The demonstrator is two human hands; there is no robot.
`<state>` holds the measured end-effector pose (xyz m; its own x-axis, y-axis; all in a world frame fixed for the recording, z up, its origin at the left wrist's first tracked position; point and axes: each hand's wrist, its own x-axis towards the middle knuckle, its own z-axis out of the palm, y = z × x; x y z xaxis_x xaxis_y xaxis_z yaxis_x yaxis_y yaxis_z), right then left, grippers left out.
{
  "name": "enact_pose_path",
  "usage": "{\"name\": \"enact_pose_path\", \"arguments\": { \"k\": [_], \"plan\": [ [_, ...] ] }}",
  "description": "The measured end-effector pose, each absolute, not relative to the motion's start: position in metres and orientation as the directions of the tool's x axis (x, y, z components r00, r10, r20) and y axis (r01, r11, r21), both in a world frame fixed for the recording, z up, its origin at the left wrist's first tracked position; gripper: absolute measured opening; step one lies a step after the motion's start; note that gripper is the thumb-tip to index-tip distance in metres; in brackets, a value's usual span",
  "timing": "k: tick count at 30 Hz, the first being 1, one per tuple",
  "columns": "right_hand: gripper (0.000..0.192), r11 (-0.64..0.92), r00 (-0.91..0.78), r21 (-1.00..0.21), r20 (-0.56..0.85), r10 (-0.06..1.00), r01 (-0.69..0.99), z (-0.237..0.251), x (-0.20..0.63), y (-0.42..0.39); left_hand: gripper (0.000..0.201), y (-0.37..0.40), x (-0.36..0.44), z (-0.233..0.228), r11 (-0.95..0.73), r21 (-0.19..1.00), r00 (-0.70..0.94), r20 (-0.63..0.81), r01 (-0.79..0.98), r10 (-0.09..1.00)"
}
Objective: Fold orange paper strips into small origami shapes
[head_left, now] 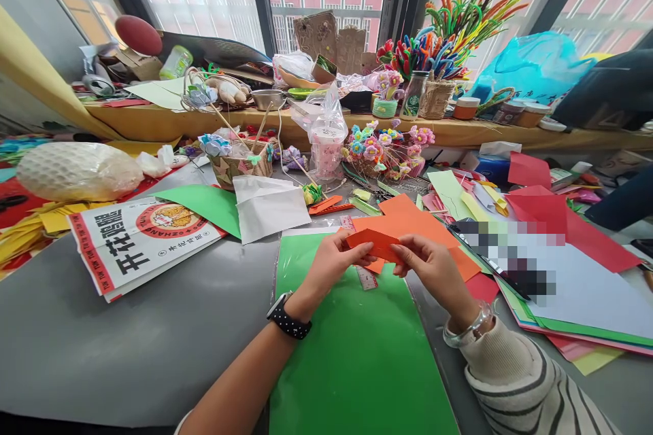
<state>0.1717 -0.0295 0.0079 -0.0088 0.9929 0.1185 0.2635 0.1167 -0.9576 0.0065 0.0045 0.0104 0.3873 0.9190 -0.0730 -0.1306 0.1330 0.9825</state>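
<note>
My left hand (334,262) and my right hand (433,268) together pinch a small folded piece of orange paper (375,242), held just above the table. The left fingers grip its left end, the right fingers its right end. Under the hands lies a large green sheet (357,353) on the grey table (127,340). A ruler (364,276) sticks out from beneath the folded piece. A bigger orange sheet (408,217) lies just behind the hands. My left wrist wears a black watch, my right wrist a bracelet and a striped sleeve.
Stacked coloured sheets (561,285) lie at the right, red paper (541,207) behind them. A printed bag (137,238) and white paper (268,207) lie at the left. Baskets of paper flowers (388,149), a plastic cup (326,149) and pipe cleaners (449,27) crowd the back ledge.
</note>
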Motion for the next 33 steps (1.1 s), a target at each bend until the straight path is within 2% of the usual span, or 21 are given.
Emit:
{"name": "enact_pose_path", "arguments": {
  "k": [7,16,24,33],
  "plan": [
    [0.024,0.159,0.004,-0.924,0.171,0.985,0.349,0.007,0.173,-0.030,0.032,0.004,0.006,0.009,0.041,0.999,0.455,-0.028,-0.020,0.890],
    [0.022,0.118,-0.010,-0.979,0.118,0.993,0.163,0.006,0.173,-0.028,0.029,0.004,0.008,0.007,0.152,0.988,0.515,-0.115,-0.029,0.849],
    [0.028,0.091,-0.033,-0.983,0.087,0.996,0.157,0.008,0.171,-0.030,0.031,0.002,0.011,0.002,0.104,0.994,0.538,-0.064,-0.044,0.840],
    [0.027,0.060,0.015,-0.991,0.062,0.998,0.121,0.003,0.172,-0.028,0.034,0.004,0.012,-0.003,0.165,0.984,0.580,-0.095,-0.070,0.809]
  ]
}}
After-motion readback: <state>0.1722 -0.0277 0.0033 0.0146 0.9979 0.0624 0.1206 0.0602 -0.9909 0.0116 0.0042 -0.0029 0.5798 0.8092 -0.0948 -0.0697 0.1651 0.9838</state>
